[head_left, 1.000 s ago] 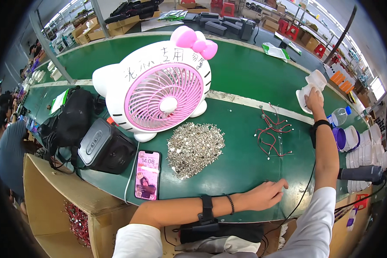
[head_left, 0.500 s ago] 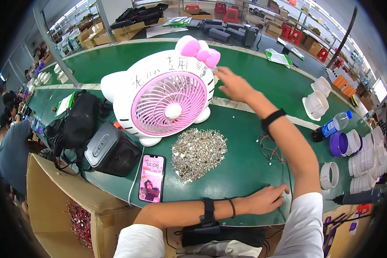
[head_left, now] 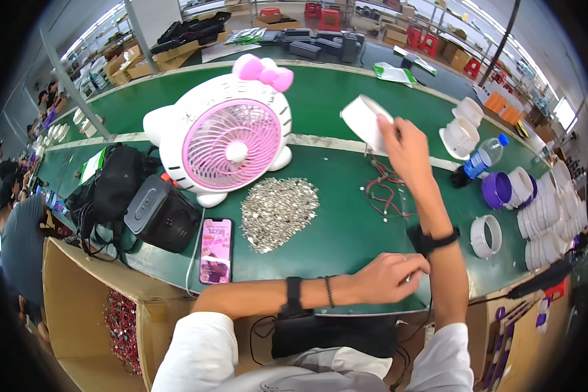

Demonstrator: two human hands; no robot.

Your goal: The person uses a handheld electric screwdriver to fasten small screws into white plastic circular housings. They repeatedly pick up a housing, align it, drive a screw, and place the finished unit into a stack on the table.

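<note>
Raised over the far part of the green bench, my right hand [head_left: 406, 149] grips a white round plastic housing [head_left: 366, 121], tilted, by its right side. Thin red and black wires [head_left: 384, 193] lie on the bench below it; whether they join the housing I cannot tell. My left hand [head_left: 389, 277] is at the near edge beside my right forearm, its fingers curled around something too small to make out. A heap of small silvery metal parts [head_left: 279, 214] lies left of centre. Behind it stands a white and pink cat-shaped fan [head_left: 236, 151].
A phone [head_left: 215, 251], a dark speaker [head_left: 161, 213] and a black bag [head_left: 121, 179] are at left. A cardboard box [head_left: 88, 294] holds red wired parts. At right are a drink bottle [head_left: 480, 162], a white ring [head_left: 486, 236], purple rings [head_left: 497, 190] and stacked white housings [head_left: 542, 225].
My right hand has come away from the fan's right side and now shows a white housing in its grip. My left hand's fingers have curled in. The whole view has shifted somewhat.
</note>
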